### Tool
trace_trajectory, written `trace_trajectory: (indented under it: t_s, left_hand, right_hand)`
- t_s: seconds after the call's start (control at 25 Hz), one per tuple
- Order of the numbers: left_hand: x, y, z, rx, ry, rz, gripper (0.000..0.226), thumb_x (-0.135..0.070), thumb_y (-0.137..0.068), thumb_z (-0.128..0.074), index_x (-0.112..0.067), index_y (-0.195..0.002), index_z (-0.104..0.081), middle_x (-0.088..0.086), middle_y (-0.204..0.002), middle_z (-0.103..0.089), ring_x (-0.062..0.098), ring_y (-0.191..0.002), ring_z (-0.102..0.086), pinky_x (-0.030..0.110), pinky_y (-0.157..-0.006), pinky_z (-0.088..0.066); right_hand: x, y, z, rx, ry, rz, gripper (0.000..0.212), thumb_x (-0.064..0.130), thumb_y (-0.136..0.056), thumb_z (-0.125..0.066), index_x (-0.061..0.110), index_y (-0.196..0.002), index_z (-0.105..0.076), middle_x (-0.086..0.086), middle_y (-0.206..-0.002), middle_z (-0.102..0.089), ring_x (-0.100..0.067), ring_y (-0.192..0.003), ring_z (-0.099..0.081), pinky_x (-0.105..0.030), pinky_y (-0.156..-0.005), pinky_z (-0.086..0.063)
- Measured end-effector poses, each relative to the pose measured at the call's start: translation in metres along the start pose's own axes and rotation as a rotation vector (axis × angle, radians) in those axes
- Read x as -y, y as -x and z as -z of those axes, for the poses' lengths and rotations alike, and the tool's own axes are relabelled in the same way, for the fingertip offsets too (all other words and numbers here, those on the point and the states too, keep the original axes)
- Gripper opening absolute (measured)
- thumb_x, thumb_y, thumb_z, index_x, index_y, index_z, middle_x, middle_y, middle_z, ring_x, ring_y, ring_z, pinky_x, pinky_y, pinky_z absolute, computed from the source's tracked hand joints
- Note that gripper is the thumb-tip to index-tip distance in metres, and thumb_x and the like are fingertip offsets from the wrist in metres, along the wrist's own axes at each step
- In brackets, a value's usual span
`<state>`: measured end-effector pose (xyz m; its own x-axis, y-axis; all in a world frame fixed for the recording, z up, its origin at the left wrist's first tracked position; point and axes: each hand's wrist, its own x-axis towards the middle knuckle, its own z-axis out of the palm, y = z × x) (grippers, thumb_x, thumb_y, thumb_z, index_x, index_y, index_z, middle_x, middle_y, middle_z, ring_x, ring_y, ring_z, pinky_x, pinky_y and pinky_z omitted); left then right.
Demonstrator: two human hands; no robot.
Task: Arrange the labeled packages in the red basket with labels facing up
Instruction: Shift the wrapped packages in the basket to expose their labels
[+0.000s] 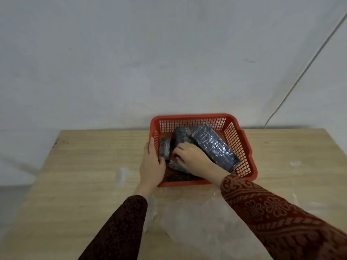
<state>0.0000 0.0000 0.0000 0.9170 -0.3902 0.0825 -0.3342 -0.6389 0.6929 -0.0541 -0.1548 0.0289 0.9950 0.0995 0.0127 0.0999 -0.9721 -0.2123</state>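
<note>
A red plastic basket [238, 136] stands at the far middle of the wooden table. Inside lie several dark blue-grey packages wrapped in shiny film. One long package [214, 147] leans tilted against the right side. A middle package [181, 136] sits beside it, and a smaller one [165, 150] lies at the left wall. No label shows on any of them. My left hand [152, 164] grips the basket's left wall. My right hand [189, 157] is inside the basket, fingers curled on the near end of the middle package.
The wooden table [84, 175] meets a pale wall at its far edge. A crumpled sheet of clear plastic [197, 222] lies on the table in front of the basket. A thin cable [300, 76] runs down the wall at the right.
</note>
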Motion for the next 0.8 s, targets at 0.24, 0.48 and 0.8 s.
trace_trajectory:
  t_s: [0.24,0.48,0.8]
  left_hand:
    - [0.007,0.004,-0.008,-0.075,0.052,0.041,0.075,-0.013,-0.091,-0.052,-0.027,-0.152,-0.011,0.013,-0.123,-0.054,0.023,-0.087,-0.058,0.028,-0.066,-0.044]
    - [0.006,0.004,-0.006,-0.072,0.049,0.060,0.072,-0.014,-0.093,-0.050,-0.026,-0.153,-0.011,0.011,-0.113,-0.057,0.011,-0.082,-0.048,0.024,-0.068,-0.041]
    - [0.006,0.004,-0.006,-0.084,0.059,0.063,0.073,-0.014,-0.093,-0.051,-0.027,-0.153,-0.012,0.009,-0.111,-0.058,0.008,-0.080,-0.047,0.020,-0.067,-0.038]
  right_hand:
    - [-0.014,-0.039,-0.033,0.136,0.319,0.020,0.045,0.013,-0.098,-0.036,-0.003,-0.140,-0.035,-0.021,-0.156,-0.022,-0.034,-0.146,-0.013,-0.048,-0.118,-0.015]
    - [-0.016,-0.044,-0.041,0.157,0.318,-0.058,0.042,0.006,-0.099,-0.026,-0.005,-0.139,-0.036,-0.022,-0.156,-0.021,-0.033,-0.147,-0.006,-0.049,-0.118,-0.012]
    - [-0.005,-0.049,-0.037,0.173,0.347,-0.133,0.043,0.011,-0.097,-0.041,0.004,-0.139,-0.037,-0.021,-0.149,-0.033,-0.035,-0.144,-0.018,-0.055,-0.115,-0.020]
